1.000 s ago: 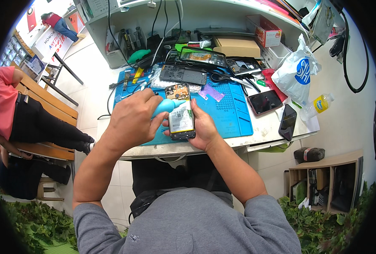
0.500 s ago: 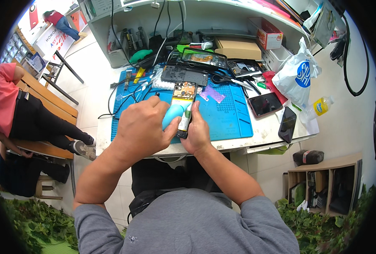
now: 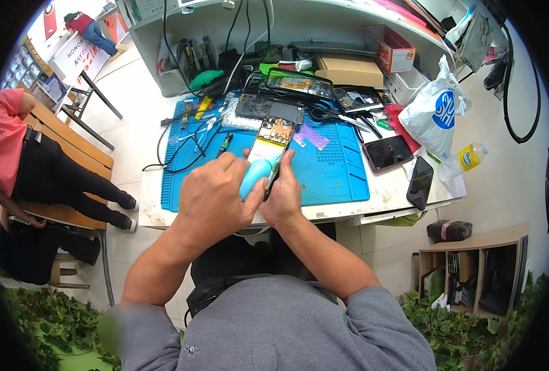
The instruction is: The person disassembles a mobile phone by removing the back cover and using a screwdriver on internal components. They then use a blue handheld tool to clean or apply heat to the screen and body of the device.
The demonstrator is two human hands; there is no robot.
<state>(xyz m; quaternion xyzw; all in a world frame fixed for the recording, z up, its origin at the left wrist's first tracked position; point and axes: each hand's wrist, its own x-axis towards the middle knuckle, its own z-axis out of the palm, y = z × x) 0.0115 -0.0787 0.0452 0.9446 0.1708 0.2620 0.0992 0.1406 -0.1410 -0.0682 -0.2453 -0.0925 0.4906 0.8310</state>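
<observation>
blue mat [image 3: 330, 167] work: opened phone [image 3: 270, 145] held at the mat's near edge, both hands engaged.
since a second ago the phone has tilted from flat to lean up toward the mat's far side, and the left hand [image 3: 215, 198] now closes over a light-blue squeeze bulb [image 3: 254, 176] pressed beside it; judged as cleaning in progress. right hand [image 3: 282, 195] grips the phone's lower end, fingers curled. bulb tip and phone's lower half are hidden by the hands.
</observation>
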